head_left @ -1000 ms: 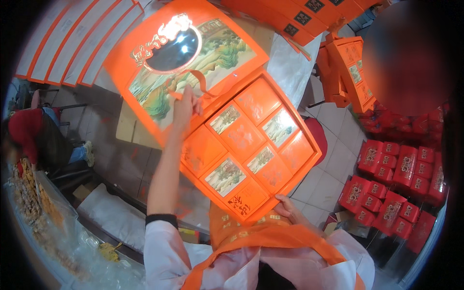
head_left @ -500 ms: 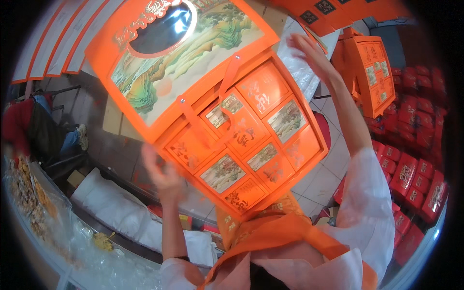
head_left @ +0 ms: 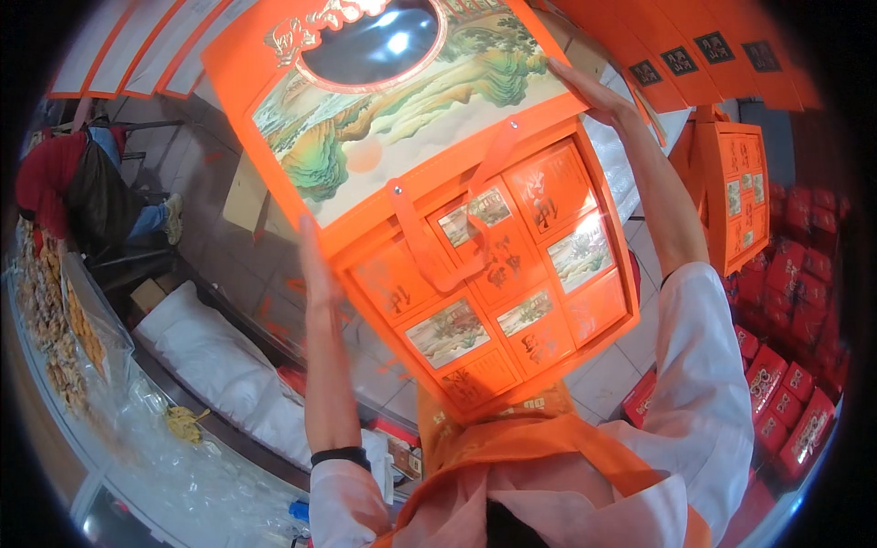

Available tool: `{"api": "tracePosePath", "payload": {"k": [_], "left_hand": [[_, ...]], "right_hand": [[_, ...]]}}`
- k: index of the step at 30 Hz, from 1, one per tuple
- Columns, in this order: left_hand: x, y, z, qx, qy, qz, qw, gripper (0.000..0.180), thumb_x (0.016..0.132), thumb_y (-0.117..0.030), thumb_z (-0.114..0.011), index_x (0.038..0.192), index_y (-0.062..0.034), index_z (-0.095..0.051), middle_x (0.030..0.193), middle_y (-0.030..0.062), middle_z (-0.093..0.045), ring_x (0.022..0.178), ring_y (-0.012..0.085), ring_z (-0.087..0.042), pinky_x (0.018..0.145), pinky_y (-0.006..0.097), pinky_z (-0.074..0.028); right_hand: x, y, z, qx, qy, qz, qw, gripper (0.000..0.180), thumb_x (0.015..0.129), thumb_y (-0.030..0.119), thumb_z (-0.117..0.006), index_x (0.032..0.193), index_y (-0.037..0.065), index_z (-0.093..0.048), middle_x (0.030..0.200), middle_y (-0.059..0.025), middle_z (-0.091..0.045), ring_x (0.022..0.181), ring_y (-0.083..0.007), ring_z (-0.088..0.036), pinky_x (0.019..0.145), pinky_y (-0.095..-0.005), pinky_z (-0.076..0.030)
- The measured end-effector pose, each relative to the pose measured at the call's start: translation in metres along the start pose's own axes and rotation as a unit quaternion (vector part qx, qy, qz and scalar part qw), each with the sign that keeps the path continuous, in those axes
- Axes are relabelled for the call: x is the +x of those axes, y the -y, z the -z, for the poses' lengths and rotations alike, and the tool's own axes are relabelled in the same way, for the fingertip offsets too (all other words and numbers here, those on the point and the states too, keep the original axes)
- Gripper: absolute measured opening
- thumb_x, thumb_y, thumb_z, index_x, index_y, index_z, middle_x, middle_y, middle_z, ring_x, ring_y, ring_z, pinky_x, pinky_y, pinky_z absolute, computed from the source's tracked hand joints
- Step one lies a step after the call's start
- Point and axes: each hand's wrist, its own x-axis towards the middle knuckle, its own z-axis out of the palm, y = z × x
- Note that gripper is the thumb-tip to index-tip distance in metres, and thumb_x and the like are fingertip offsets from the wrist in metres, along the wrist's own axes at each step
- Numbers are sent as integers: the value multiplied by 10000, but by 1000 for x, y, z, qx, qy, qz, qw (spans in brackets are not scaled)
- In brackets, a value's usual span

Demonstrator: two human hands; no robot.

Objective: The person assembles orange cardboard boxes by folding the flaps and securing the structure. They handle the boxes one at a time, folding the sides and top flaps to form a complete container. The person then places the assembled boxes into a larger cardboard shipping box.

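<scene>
In front of me is an orange gift box (head_left: 585,338) with its lid (head_left: 379,164) raised. The lid has a green mountain landscape and a dark oval window. Several small orange boxes (head_left: 512,265) and landscape-printed boxes (head_left: 448,333) fill the tray in a grid. An orange strap handle (head_left: 445,274) droops over them. My left hand (head_left: 317,265) is edge-on beside the lid's lower left corner, fingers straight and together. At the lid's right edge, my right hand (head_left: 594,96) is stretched flat along the side, its fingertips partly out of sight.
A similar orange box (head_left: 735,192) stands at the right. Many red packages (head_left: 776,384) are stacked below it. Orange panels with dark labels (head_left: 699,50) line the upper right. Lower left, a counter holds clear plastic bags (head_left: 201,484); a white cloth-like bundle (head_left: 219,365) lies beside it. Another person (head_left: 68,183) is at the left.
Both hands have come in to the lid's sides; my left rose and my right moved down. The box and surroundings appear shifted rightward in the view.
</scene>
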Motion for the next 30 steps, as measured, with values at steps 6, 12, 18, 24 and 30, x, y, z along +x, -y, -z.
{"api": "tracePosePath", "payload": {"k": [6,12,18,24,30], "left_hand": [[-16,-4,-13,-34,-24,-26,999,582,862,-485,-355,1243,-54,-272,1135,126,-452,1015,247,-489,842,385,-418],[-19,-15,-19,-45,-43,-9,998,554,865,-461,-373,1233,-54,-291,1141,114,-452,1015,232,-490,846,366,-415],[-14,-11,-17,-33,-54,-15,998,562,864,-464,-367,1244,-55,-305,1174,102,-444,1052,225,-465,888,381,-381],[-30,-18,-46,29,-74,-6,997,633,844,-493,-376,1281,-50,-265,1274,109,-366,1141,248,-397,952,388,-328],[-23,-8,-37,124,-96,8,988,773,804,-572,-377,1351,-106,-93,1382,115,-134,1239,265,-234,996,400,-242]], "right_hand": [[1,-17,1,60,28,4,998,701,794,546,-448,1293,76,-300,1292,-60,-355,1157,-144,-375,954,-285,-323],[-7,-7,-10,67,17,-11,998,656,819,506,-444,1270,45,-323,1262,-74,-383,1132,-151,-398,931,-276,-347],[-1,-36,1,113,13,24,993,606,825,483,-451,1237,45,-381,1219,-46,-431,1086,-132,-436,900,-269,-374],[-3,-45,2,97,8,16,995,675,813,485,-467,1307,68,-272,1343,-55,-281,1238,-164,-234,1030,-283,-167],[-32,-41,5,164,1,33,986,737,762,500,-535,1288,48,-285,1267,-90,-370,1149,-176,-365,921,-298,-344]]}}
